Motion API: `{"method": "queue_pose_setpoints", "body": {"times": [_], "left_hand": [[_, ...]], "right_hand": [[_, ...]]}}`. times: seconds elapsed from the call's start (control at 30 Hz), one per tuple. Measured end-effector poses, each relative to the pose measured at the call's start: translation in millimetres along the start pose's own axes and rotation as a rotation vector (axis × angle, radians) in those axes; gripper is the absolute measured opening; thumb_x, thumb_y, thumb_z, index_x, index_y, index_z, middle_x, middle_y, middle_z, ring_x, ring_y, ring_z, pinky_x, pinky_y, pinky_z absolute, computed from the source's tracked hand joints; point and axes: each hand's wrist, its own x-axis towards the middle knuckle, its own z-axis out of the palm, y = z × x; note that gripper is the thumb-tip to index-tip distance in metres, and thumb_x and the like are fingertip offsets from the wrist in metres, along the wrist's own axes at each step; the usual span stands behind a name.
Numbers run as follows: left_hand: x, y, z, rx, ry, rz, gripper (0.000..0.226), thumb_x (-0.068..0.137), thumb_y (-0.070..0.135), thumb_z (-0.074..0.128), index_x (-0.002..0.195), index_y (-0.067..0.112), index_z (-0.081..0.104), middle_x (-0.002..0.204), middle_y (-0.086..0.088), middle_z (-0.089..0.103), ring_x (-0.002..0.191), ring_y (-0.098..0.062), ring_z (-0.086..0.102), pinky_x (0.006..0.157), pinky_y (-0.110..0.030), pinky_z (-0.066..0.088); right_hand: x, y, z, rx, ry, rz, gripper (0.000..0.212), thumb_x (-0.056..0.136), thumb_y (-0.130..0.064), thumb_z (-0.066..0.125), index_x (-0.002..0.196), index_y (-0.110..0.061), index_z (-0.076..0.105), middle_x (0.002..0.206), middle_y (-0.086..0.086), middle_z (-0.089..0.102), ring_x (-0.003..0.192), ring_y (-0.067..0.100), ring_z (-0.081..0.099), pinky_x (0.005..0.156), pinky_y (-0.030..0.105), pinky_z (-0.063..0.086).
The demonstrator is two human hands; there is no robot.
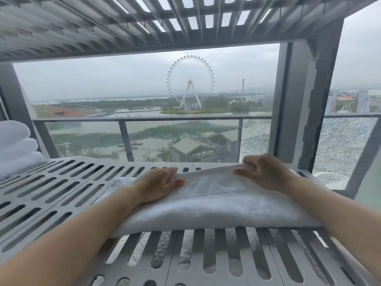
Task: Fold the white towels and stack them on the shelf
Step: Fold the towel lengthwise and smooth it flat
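Observation:
A folded white towel point(216, 207) lies on the grey slotted shelf point(61, 193), right of its middle. My left hand point(158, 184) grips the towel's far left part, thumb on top and fingers curled round the upper layer. My right hand point(266, 174) pinches the far right edge and lifts it a little off the shelf. Both forearms reach in from the bottom corners. A stack of three folded white towels point(16, 147) stands at the shelf's far left.
Another slotted shelf point(144, 21) hangs close overhead. Grey uprights point(299, 104) frame the right side. A window with a glass railing lies behind the shelf. More white fabric shows through the slots below point(185, 250).

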Motion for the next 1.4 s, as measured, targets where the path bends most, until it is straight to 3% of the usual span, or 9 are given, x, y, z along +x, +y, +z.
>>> {"method": "queue_pose_setpoints", "body": {"times": [0.2, 0.37, 0.47, 0.53, 0.7, 0.93, 1.1, 1.27, 1.4], "left_hand": [[15.4, 12.0, -5.9, 0.082, -0.070, 0.037, 0.027, 0.091, 0.052, 0.038, 0.073, 0.031, 0.041, 0.077, 0.011, 0.051, 0.067, -0.006, 0.047, 0.056, -0.022, 0.032], [50.9, 49.1, 0.9, -0.205, -0.194, 0.037, 0.040, 0.094, 0.053, 0.033, 0.121, 0.032, 0.054, 0.125, 0.008, 0.056, 0.105, -0.010, 0.053, 0.091, -0.033, 0.041], [60.8, 66.7, 11.6, -0.380, -0.251, 0.034, 0.047, 0.095, 0.053, 0.032, 0.130, 0.029, 0.051, 0.132, 0.007, 0.054, 0.118, -0.012, 0.050, 0.102, -0.031, 0.035], [59.3, 72.1, 20.7, -0.325, -0.223, 0.074, 0.051, 0.094, 0.056, 0.030, 0.128, 0.025, 0.053, 0.128, 0.004, 0.058, 0.114, -0.014, 0.053, 0.095, -0.028, 0.038], [53.3, 74.0, 30.0, -0.153, -0.086, 0.122, 0.048, 0.091, 0.058, 0.036, 0.101, 0.015, 0.056, 0.081, -0.001, 0.061, 0.073, -0.018, 0.056, 0.057, -0.027, 0.035], [52.4, 73.6, 30.1, -0.222, 0.038, 0.078, 0.036, 0.088, 0.046, 0.054, 0.108, 0.016, 0.058, 0.101, 0.000, 0.064, 0.088, -0.016, 0.057, 0.072, -0.026, 0.041], [51.9, 64.7, 22.0, -0.112, 0.006, 0.104, 0.037, 0.084, 0.056, 0.053, 0.070, 0.023, 0.047, 0.088, 0.007, 0.051, 0.075, -0.011, 0.048, 0.069, -0.026, 0.038], [42.2, 48.7, 12.6, 0.014, -0.050, 0.070, 0.050, 0.085, 0.063, 0.042, 0.072, 0.016, 0.052, 0.077, 0.007, 0.050, 0.067, -0.010, 0.046, 0.063, -0.030, 0.036], [42.3, 54.1, 10.4, 0.093, -0.026, 0.044, 0.046, 0.087, 0.064, 0.036, 0.074, 0.020, 0.045, 0.076, 0.004, 0.056, 0.067, -0.014, 0.048, 0.063, -0.031, 0.037]], "right_hand": [[4.0, 6.2, 7.5, 0.045, -0.169, 0.065, 0.042, 0.081, -0.061, 0.052, 0.058, -0.027, 0.045, 0.055, -0.011, 0.047, 0.053, 0.008, 0.043, 0.052, 0.027, 0.032], [10.4, 13.6, 5.9, 0.224, -0.353, 0.200, 0.032, 0.072, -0.047, 0.044, 0.059, -0.018, 0.050, 0.059, -0.004, 0.049, 0.057, 0.012, 0.042, 0.056, 0.030, 0.031], [10.2, 17.3, 3.5, 0.206, -0.391, 0.224, 0.027, 0.075, -0.045, 0.054, 0.060, -0.023, 0.055, 0.061, -0.009, 0.052, 0.059, 0.009, 0.047, 0.058, 0.028, 0.035], [8.7, 19.4, 3.9, 0.165, -0.302, 0.188, 0.025, 0.080, -0.042, 0.060, 0.062, -0.025, 0.056, 0.064, -0.011, 0.056, 0.064, 0.009, 0.051, 0.058, 0.024, 0.037], [22.1, 16.0, -12.8, -0.065, -0.097, -0.025, 0.016, 0.082, -0.048, 0.060, 0.072, -0.037, 0.054, 0.058, -0.022, 0.046, 0.059, 0.010, 0.049, 0.051, 0.014, 0.027], [10.1, 37.7, 18.8, -0.066, -0.255, 0.146, 0.037, 0.084, -0.062, 0.044, 0.064, -0.031, 0.042, 0.064, -0.014, 0.051, 0.069, 0.015, 0.052, 0.056, 0.026, 0.031], [8.9, 38.3, 18.9, -0.108, -0.183, 0.101, 0.036, 0.086, -0.061, 0.041, 0.069, -0.030, 0.043, 0.063, -0.010, 0.051, 0.065, 0.016, 0.052, 0.055, 0.026, 0.030], [12.3, 23.3, 13.3, -0.148, -0.232, 0.052, 0.021, 0.089, -0.047, 0.043, 0.076, -0.031, 0.043, 0.062, -0.014, 0.046, 0.066, 0.017, 0.051, 0.056, 0.026, 0.029], [25.9, -4.4, 24.6, -0.027, -0.285, 0.030, 0.033, 0.091, -0.046, 0.041, 0.062, -0.030, 0.040, 0.059, -0.014, 0.043, 0.057, 0.004, 0.043, 0.052, 0.026, 0.029]]}}
